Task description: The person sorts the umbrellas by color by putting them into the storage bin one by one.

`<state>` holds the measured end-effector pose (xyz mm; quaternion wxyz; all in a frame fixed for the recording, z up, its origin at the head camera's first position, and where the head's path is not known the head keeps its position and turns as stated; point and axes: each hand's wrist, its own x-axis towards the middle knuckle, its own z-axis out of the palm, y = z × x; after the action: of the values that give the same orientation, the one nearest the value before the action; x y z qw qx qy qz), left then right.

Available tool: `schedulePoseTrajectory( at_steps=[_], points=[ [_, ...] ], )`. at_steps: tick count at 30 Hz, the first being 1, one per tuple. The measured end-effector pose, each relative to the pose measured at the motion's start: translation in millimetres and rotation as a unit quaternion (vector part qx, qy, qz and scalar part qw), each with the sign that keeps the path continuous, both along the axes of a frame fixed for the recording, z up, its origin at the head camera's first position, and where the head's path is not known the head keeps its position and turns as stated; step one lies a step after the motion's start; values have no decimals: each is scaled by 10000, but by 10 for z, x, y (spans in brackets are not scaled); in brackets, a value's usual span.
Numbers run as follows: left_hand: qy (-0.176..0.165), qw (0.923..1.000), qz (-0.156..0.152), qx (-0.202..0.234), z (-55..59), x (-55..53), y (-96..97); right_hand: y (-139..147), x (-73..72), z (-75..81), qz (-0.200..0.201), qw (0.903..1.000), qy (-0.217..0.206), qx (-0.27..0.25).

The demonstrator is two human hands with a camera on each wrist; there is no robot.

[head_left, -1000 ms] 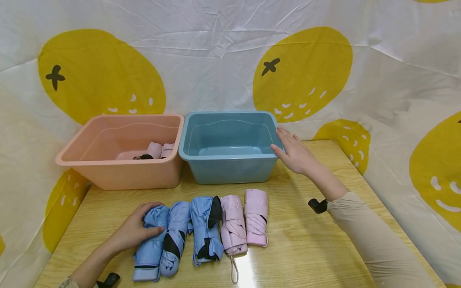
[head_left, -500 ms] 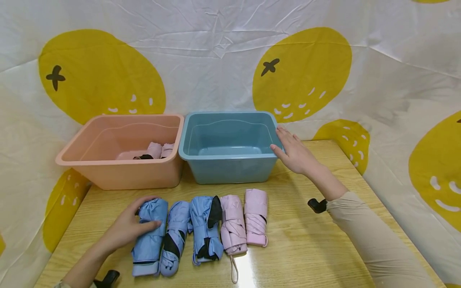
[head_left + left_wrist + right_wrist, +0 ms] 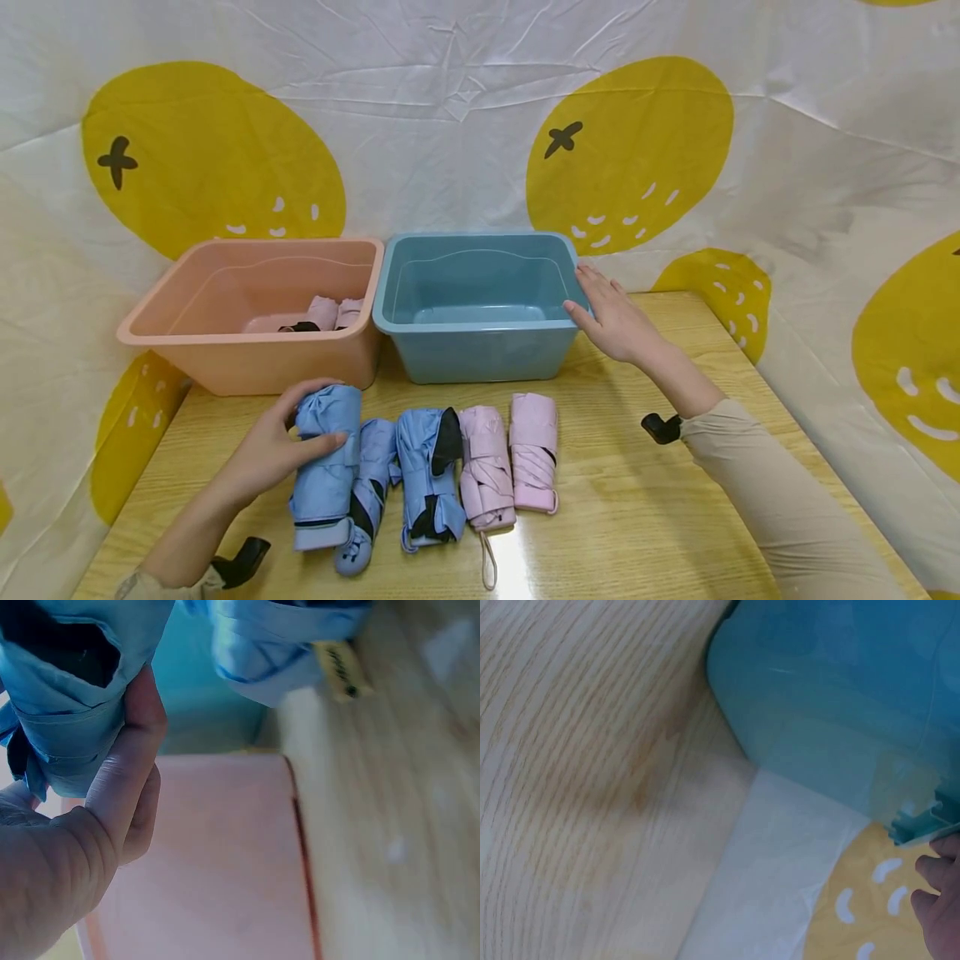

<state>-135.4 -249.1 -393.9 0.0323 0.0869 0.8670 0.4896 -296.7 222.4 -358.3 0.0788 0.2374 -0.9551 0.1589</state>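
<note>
My left hand [image 3: 258, 458] grips a blue folded umbrella [image 3: 327, 479], thumb across its front. It is raised and tilted, overlapping the blue umbrella [image 3: 369, 492] beside it. In the left wrist view the held umbrella [image 3: 71, 739] shows a dark hollow in its folds. To the right lie another blue umbrella [image 3: 426, 475] with black patches and two pink ones, one pink umbrella [image 3: 486, 471] with a strap loop and a second pink umbrella [image 3: 534, 450]. My right hand [image 3: 618, 321] rests with extended fingers on the right rim of the blue bin [image 3: 480, 354].
A peach bin [image 3: 277, 367] stands left of the blue one, with pink rolled umbrellas [image 3: 322, 312] partly visible inside. Both stand at the back of the wooden table [image 3: 615, 517], against a patterned cloth [image 3: 435, 150]. Inside the blue bin nothing shows.
My left hand has taken hold of the leftmost blue umbrella and lifted it off the table, moving up and slightly right. The right hand stays on the blue bin's rim.
</note>
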Motion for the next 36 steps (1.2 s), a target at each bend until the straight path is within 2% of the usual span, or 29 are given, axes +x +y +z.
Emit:
schedulePoseTrajectory(
  at_steps=[9, 21, 27, 36],
  points=[
    [403, 9974, -82, 598, 176, -156, 201, 0, -1, 1, 26, 10000, -67, 23],
    [996, 9863, -222, 1295, 610, -399, 492, -1, 9, 2, 7, 10000, -55, 3],
    [1161, 9802, -158, 1594, 868, -587, 615, 0, 7, 5, -19, 10000, -39, 39],
    [1542, 9695, 21, 1904, 1216, -936, 762, -10, 16, 14, -29, 10000, -39, 64]
  ],
)
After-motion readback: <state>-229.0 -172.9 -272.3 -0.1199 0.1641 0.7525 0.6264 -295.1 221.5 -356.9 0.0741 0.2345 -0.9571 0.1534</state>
